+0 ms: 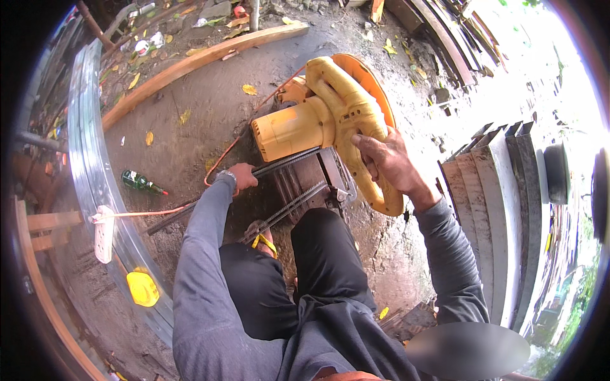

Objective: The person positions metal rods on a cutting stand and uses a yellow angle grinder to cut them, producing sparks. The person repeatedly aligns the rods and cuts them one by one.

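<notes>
A yellow chop saw (pixel 295 130) stands on the ground in front of me, its motor to the left and its round blade guard (pixel 368 79) at the far side. My right hand (pixel 395 164) is closed round the saw's loop handle. My left hand (pixel 241 176) grips a long dark metal bar (pixel 286 160), which runs across the saw's base (pixel 295 184) under the motor. The bar's other end reaches down to the left, behind my forearm. A threaded clamp rod (pixel 292 206) lies along the base nearer my knees. The blade itself is hidden.
Long shiny metal channels (pixel 89 146) lie at the left, with a white power strip (pixel 103 238) and a yellow rounded object (pixel 142 289) on them. An orange cord (pixel 222 155) trails to the saw. A green bottle (pixel 141 181), a wooden plank (pixel 197 60) and stacked grey metal sections (pixel 492 190) lie around.
</notes>
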A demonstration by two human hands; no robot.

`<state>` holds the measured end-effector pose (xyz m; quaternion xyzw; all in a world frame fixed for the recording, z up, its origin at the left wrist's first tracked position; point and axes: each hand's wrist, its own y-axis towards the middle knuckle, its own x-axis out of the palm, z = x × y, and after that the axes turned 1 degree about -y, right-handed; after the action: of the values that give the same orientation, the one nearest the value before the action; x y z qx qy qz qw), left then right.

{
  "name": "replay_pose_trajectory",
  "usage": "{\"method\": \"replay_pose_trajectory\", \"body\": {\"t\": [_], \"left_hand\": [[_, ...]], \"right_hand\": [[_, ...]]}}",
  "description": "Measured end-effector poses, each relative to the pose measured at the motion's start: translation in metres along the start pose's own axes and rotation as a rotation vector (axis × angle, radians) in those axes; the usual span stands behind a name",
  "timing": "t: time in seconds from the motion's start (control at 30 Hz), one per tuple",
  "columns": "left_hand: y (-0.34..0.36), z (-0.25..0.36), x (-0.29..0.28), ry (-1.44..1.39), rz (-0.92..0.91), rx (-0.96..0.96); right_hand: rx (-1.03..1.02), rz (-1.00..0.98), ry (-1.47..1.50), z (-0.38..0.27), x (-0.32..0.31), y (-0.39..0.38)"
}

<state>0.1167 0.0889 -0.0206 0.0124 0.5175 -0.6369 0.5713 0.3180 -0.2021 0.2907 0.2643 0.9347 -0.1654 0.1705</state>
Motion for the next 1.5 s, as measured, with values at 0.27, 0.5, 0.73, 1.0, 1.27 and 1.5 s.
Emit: {"method": "replay_pose_trajectory", "body": {"t": [0.27, 0.5, 0.73, 1.0, 1.27, 1.5], "left_hand": [[0.019, -0.027, 0.017, 0.193, 0.054, 0.262], [0.021, -0.02, 0.013, 0.004, 0.008, 0.163], [0.024, -0.022, 0.015, -0.086, -0.029, 0.04], [0.023, -0.025, 0.017, -0.132, 0.035, 0.098], [0.03, -0.035, 0.033, 0.0, 0.208, 0.149], [0.029, -0.025, 0.027, -0.008, 0.188, 0.075]], "right_hand": [[-0.249, -0.208, -0.824, 0.023, -0.014, -0.008], [-0.369, 0.075, -0.663, 0.018, -0.01, -0.013], [-0.112, 0.125, -0.474, -0.01, -0.007, -0.031], [-0.043, 0.158, -0.344, 0.005, -0.002, -0.04], [-0.055, 0.17, -0.324, 0.025, 0.002, -0.036], [-0.117, 0.142, -0.432, 0.035, 0.007, -0.036]]}}
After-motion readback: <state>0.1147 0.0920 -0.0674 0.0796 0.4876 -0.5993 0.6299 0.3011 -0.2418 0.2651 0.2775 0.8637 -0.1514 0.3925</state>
